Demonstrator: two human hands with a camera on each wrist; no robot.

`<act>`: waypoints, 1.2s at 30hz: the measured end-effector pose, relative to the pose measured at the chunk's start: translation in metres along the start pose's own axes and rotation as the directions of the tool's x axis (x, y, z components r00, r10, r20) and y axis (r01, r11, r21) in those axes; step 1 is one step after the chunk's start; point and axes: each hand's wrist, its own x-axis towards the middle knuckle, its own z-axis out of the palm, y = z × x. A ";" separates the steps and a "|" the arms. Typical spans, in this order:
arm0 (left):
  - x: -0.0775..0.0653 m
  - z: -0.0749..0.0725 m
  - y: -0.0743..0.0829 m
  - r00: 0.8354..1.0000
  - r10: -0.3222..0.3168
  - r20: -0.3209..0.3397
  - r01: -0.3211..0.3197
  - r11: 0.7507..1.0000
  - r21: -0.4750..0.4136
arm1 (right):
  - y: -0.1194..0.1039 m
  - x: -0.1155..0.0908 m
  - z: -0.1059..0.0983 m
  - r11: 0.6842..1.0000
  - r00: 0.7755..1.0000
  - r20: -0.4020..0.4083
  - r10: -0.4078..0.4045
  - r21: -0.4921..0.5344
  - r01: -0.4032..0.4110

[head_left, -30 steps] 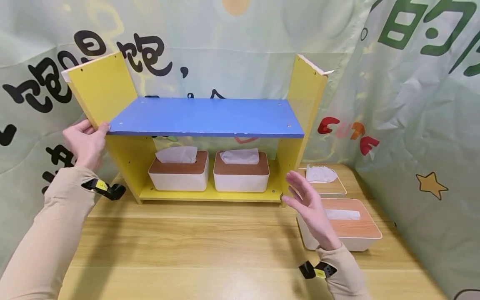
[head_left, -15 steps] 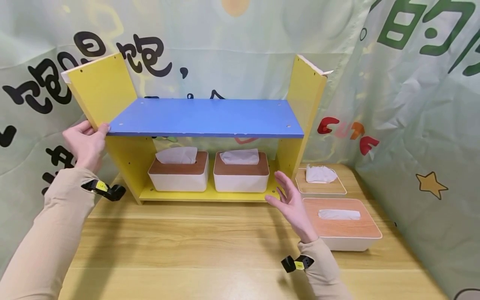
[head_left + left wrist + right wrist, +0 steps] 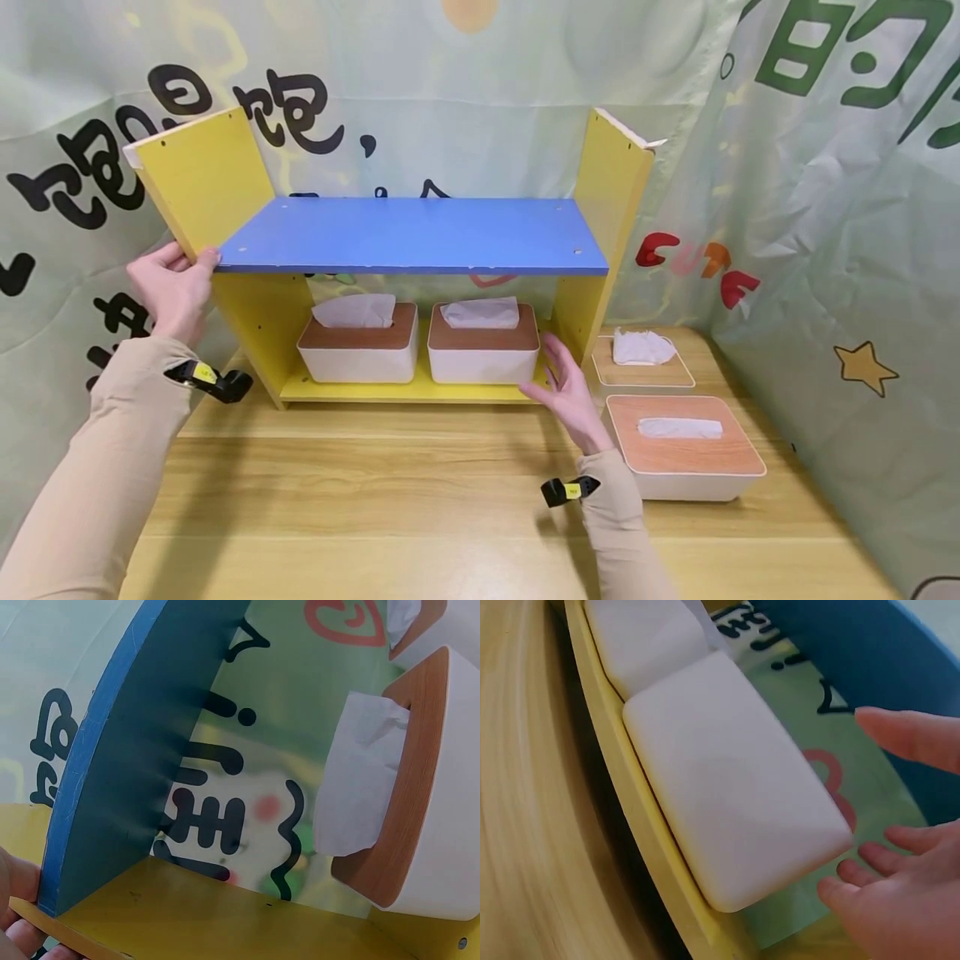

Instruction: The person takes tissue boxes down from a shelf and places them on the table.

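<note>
A yellow shelf unit with a blue middle board (image 3: 420, 236) stands on the wooden table. My left hand (image 3: 171, 292) grips the front edge of its left side panel, thumb at the blue board's corner; the left wrist view shows the thumb (image 3: 21, 879) there. Two white tissue boxes with brown wooden lids, a left one (image 3: 358, 365) and a right one (image 3: 483, 367), sit side by side on the bottom board. My right hand (image 3: 567, 400) is at the right box's right end, thumb and fingers spread. In the right wrist view, fingertips (image 3: 838, 891) lie close to that box; contact is unclear.
Right of the shelf, a wide tissue box (image 3: 686, 487) stands on the table (image 3: 360, 500), with another tissue box (image 3: 611, 377) behind it. A printed curtain (image 3: 465, 108) hangs behind and on both sides.
My right hand has moved left and a little upward, from in front of the wide box to the right end of the right tissue box. The left hand keeps its grip.
</note>
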 end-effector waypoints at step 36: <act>-0.002 -0.001 -0.001 1.000 0.028 0.009 -0.028 1.000 0.010 | 0.050 0.059 -0.015 0.987 1.000 -0.001 0.013 -0.162 -0.013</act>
